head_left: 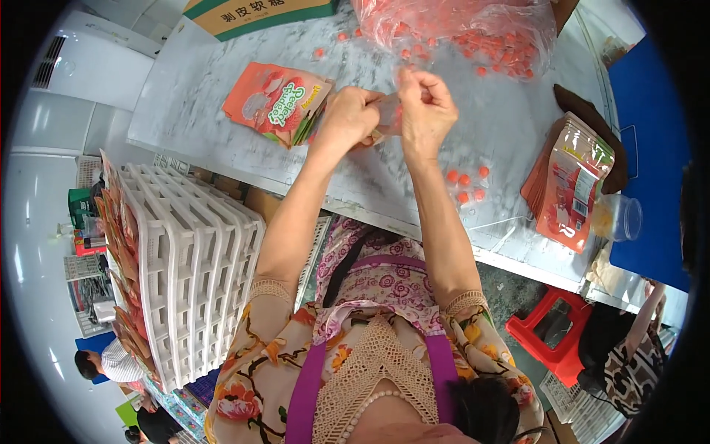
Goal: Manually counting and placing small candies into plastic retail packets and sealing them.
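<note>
My left hand (pixel 349 118) and my right hand (pixel 427 115) are close together over the table. Between them is a piece of clear plastic (pixel 390 115) with something red in it. The fingers of my left hand are curled round its left side, and a tan edge shows under them. My right thumb and fingers pinch its right side. Just left of my left hand lies a stack of red printed pouches (pixel 277 103). Nearer me, below my right hand, several small wrapped red candies (pixel 464 180) are scattered on the table.
A large clear bag of red candies (pixel 495 33) lies at the far side, near a green and tan carton (pixel 259 15). More pouches (pixel 573 181) and a clear tub (pixel 617 218) are at right. Stacked white crates (pixel 185 274) stand left, a red stool (pixel 551 333) right. Other people are lower left and right.
</note>
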A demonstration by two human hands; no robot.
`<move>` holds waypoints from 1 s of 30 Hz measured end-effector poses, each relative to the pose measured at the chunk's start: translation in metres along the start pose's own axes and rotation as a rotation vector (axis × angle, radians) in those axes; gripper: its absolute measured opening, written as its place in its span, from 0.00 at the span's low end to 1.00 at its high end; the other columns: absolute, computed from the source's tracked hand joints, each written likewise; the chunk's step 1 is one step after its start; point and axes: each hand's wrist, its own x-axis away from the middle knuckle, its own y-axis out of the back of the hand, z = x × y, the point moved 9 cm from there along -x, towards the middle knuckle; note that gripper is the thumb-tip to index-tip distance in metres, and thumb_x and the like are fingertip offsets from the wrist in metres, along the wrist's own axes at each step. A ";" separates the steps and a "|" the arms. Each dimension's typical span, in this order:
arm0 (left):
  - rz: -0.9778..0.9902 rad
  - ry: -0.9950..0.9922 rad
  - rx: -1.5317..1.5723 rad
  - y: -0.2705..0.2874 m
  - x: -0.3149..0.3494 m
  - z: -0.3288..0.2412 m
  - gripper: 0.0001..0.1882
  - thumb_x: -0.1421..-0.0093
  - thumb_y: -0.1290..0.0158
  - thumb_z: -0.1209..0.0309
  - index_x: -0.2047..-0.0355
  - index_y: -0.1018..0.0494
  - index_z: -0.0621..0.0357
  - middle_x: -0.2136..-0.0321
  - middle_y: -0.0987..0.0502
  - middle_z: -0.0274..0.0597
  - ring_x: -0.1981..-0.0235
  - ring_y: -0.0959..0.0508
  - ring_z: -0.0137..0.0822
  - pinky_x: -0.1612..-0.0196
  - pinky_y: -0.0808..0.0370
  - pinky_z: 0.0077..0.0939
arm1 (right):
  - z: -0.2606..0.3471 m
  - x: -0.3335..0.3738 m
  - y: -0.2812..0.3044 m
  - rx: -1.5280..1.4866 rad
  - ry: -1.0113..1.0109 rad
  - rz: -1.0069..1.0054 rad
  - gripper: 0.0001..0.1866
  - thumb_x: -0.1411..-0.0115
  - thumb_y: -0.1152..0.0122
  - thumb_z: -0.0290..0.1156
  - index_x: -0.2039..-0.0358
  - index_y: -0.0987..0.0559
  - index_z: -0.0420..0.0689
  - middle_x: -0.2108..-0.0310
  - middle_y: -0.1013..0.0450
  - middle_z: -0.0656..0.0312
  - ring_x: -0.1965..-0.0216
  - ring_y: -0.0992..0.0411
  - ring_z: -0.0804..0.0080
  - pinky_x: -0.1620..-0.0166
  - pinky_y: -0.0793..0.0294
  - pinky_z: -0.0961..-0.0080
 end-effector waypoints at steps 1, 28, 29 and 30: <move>-0.005 0.000 0.001 0.001 -0.003 0.002 0.19 0.45 0.56 0.79 0.56 0.22 0.69 0.75 0.21 0.47 0.80 0.21 0.29 0.80 0.26 0.26 | -0.002 0.005 -0.004 0.090 -0.020 0.093 0.04 0.42 0.36 0.27 0.73 0.22 0.43 0.81 0.32 0.75 0.80 0.39 0.90 0.77 0.39 0.89; -0.147 -0.406 -0.206 -0.034 0.018 -0.025 0.18 0.45 0.53 0.79 0.54 0.24 0.67 0.66 0.24 0.61 0.62 0.22 0.56 0.57 0.26 0.44 | -0.012 -0.001 0.027 0.305 -0.155 0.042 0.13 0.39 0.36 0.35 0.70 0.23 0.37 0.70 0.26 0.62 0.72 0.32 0.75 0.69 0.33 0.75; -0.119 -0.344 -0.199 -0.036 0.018 -0.022 0.18 0.45 0.54 0.79 0.54 0.25 0.67 0.65 0.24 0.61 0.61 0.23 0.56 0.57 0.26 0.43 | -0.015 -0.001 0.029 0.308 -0.154 0.041 0.13 0.39 0.36 0.35 0.70 0.23 0.37 0.70 0.26 0.62 0.72 0.32 0.75 0.69 0.33 0.75; -0.118 -0.343 -0.197 -0.039 0.015 -0.018 0.18 0.45 0.54 0.79 0.54 0.25 0.67 0.65 0.24 0.61 0.61 0.23 0.56 0.57 0.26 0.43 | -0.003 -0.002 0.025 0.471 0.034 0.087 0.13 0.39 0.38 0.36 0.70 0.23 0.37 0.68 0.26 0.61 0.71 0.32 0.72 0.67 0.32 0.73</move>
